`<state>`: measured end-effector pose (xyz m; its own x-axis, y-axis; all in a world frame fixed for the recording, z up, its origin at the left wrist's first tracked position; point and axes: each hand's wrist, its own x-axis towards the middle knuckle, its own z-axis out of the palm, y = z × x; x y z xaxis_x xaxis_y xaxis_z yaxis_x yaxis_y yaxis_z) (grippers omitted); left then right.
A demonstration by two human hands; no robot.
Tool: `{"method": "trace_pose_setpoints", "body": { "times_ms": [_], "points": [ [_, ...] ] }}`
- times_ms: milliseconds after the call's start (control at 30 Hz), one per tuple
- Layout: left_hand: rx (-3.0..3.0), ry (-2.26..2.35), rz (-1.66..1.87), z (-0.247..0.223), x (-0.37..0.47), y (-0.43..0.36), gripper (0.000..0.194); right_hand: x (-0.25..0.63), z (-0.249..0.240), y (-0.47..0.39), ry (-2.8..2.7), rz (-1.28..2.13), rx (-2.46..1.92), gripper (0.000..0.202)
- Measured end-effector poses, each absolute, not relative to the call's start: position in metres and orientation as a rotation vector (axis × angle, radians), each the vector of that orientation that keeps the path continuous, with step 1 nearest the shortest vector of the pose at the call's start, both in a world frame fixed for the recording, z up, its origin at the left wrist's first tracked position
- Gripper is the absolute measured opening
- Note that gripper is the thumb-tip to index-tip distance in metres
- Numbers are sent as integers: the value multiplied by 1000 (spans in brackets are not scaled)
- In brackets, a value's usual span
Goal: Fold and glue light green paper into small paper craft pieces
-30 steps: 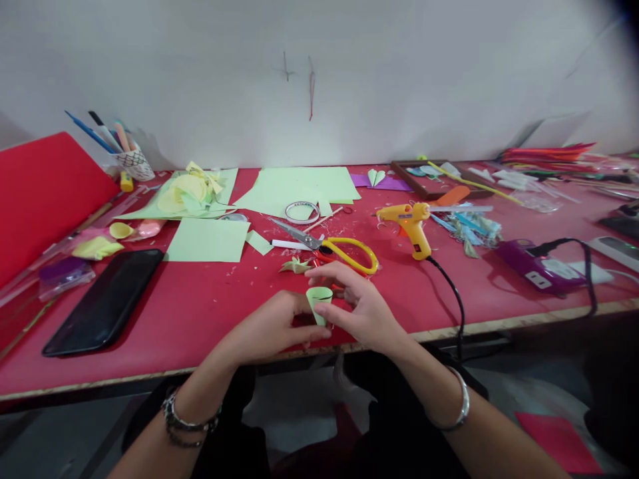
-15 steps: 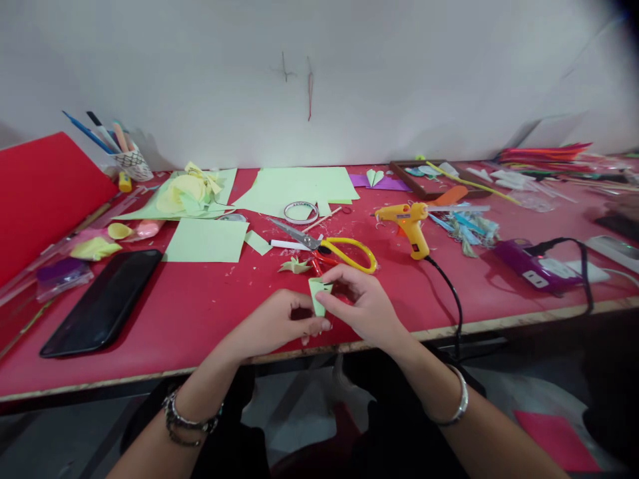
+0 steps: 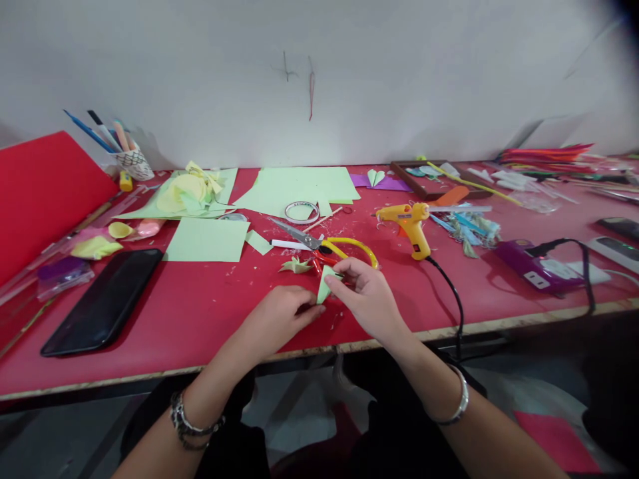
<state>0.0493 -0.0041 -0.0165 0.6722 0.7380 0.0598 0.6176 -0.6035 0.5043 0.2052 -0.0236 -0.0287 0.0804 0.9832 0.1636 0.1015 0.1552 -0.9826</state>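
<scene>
Between my hands is a small folded piece of light green paper (image 3: 324,285), tapering to a point at the bottom. My right hand (image 3: 367,289) pinches its upper edge between thumb and fingers. The fingertips of my left hand (image 3: 284,316) close on its lower tip. Just behind the paper lie scissors with yellow handles (image 3: 344,247) and a red-handled tool (image 3: 318,265), partly covered by my right hand. A small cut green paper shape with pointed petals (image 3: 295,265) rests to the left of them.
A yellow glue gun (image 3: 410,223) stands to the right, its cord running over the table edge. Green paper sheets (image 3: 207,241), a tape roll (image 3: 301,212) and a black phone (image 3: 102,303) lie left and behind. A purple power socket box (image 3: 542,266) sits at right.
The green paper has moved slightly up and right and now leans over to the right. My left hand has followed it, and a hand at the far right edge has gone from view.
</scene>
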Motion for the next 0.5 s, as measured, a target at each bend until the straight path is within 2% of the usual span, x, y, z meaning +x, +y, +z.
{"method": "trace_pose_setpoints", "body": {
  "times_ms": [100,300,500],
  "points": [
    [2530,1078,280,-18,50,-4,19,206,-30,-23,-1296,941,-1215,16],
    [2615,1061,219,-18,49,-4,21,208,-31,-21,-1291,899,-1231,15],
    [2412,1056,410,-14,48,-6,16,208,-29,-22,-1224,982,-1202,15]
  ]
}}
